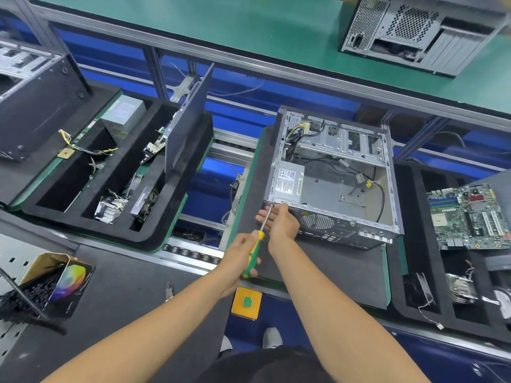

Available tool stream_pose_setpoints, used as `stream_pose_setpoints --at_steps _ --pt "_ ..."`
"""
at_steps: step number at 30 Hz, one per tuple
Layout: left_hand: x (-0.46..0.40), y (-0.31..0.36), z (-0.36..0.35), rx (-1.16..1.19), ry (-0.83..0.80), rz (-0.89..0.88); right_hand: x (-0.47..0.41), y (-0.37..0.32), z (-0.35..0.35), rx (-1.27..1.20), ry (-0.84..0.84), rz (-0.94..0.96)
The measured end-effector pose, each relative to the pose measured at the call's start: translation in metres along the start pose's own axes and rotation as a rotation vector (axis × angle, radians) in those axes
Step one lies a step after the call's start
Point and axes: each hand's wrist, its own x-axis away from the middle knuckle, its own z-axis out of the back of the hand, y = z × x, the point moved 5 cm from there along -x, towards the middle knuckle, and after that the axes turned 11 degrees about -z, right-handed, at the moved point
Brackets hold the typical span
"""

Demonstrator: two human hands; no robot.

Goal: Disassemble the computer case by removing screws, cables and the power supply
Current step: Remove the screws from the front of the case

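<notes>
left hand [240, 254]: your fingers grip the screwdriver [257, 244] handle.
right hand [279, 221]: your fingers pinch its shaft at the computer case [331, 175] corner.

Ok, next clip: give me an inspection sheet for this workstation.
Surface: dark mat on a conveyor line.
Job's things: open computer case lying on its side; power supply still inside; screwdriver tip at the case's rear corner.
Clutter: foam tray of removed parts; motherboard on the right; box of black ties.
Grippers: left hand grips the screwdriver handle; right hand steadies the shaft.
Cables: black cables loose inside the case.
Surroundings: another case on the green bench; yellow button box.
</notes>
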Motion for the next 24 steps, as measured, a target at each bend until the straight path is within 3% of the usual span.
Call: stream_pose_setpoints --at_steps 3,8,12,18,24 --pt "-0.001 -0.003 -0.001 -0.049 0.034 -0.039 0.002 -0.003 0.000 0.027 0.013 0.016" --pt "-0.001 0.000 -0.005 -0.053 -0.076 -0.022 0.003 -0.003 -0.002 0.059 0.036 0.036" --pt "-0.002 0.002 -0.007 -0.110 -0.066 -0.003 0.004 -0.006 -0.003 0.107 0.051 0.060" --pt "-0.005 0.001 -0.007 -0.153 -0.030 -0.079 0.013 -0.009 -0.004 0.195 0.125 0.086" --pt "-0.004 0.009 -0.004 -0.127 -0.098 -0.147 0.018 -0.009 -0.005 0.186 0.174 0.120"
